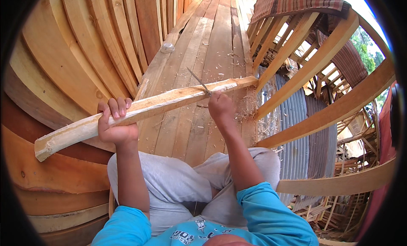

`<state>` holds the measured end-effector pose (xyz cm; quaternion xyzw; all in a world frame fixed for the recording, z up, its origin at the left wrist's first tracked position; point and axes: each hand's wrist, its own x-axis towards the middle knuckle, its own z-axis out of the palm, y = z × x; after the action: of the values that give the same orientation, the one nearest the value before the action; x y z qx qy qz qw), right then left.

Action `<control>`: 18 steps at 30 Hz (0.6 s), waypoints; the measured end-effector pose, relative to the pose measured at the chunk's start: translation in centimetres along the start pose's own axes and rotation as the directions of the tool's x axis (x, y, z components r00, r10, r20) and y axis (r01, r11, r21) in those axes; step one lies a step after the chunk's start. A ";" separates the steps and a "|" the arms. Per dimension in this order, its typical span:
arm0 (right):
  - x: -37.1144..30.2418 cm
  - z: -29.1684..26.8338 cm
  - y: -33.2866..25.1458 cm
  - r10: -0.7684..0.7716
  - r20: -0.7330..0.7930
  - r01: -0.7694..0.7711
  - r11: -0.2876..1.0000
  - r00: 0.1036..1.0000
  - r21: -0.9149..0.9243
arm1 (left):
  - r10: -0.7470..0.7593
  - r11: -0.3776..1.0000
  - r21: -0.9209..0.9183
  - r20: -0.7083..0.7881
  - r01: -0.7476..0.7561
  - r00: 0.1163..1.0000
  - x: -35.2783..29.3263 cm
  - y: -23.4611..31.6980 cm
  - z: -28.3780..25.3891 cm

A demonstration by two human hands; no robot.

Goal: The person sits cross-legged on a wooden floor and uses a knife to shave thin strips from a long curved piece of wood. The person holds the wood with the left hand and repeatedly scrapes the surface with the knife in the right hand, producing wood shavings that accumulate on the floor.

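Note:
A long, roughly squared wooden beam [169, 98] slants across in front of me, its near end at the left and its far end by the railing posts. My left hand [116, 121] is closed around it toward the left end, fingers over the top. In my right hand [221, 105] is a knife [196, 77], gripped in a fist. Its thin blade lies across the beam's upper face, pointing away and to the left. The handle is mostly hidden by my fingers. Pale, freshly cut wood shows along the beam's top.
Wood shavings are scattered over the plank floor [183, 131]. A small clear plastic container [167, 47] sits by the plank wall [68, 55] at left. Wooden railing slats [311, 63] stand at right, with a striped cloth [292, 4] over them and corrugated metal sheets [292, 119] beyond.

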<state>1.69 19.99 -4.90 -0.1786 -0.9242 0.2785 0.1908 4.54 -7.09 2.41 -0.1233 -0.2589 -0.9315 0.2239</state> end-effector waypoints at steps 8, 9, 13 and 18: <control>0.7 -0.6 -0.4 -0.062 -0.009 0.062 0.996 0.998 -0.060 | 0.006 1.000 0.028 -0.054 -0.004 0.999 0.4 -0.1 -0.8; 0.0 -0.2 -0.7 -0.041 -0.002 0.041 0.997 0.999 -0.061 | 0.005 0.999 0.032 -0.050 -0.003 0.999 0.5 -0.1 -1.0; -1.8 1.0 -2.8 -0.086 0.027 0.088 0.989 0.996 -0.120 | 0.019 0.999 0.047 -0.063 -0.016 0.998 0.7 0.1 -1.8; 0.5 1.0 -0.7 0.005 -0.060 -0.008 0.999 0.998 -0.053 | -0.006 0.998 0.055 -0.047 0.008 0.999 1.0 -0.1 -1.1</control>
<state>0.69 19.19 -5.12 -0.1946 -0.9247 0.2489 0.2124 3.52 -7.97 1.76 -0.0945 -0.2798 -0.9273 0.2299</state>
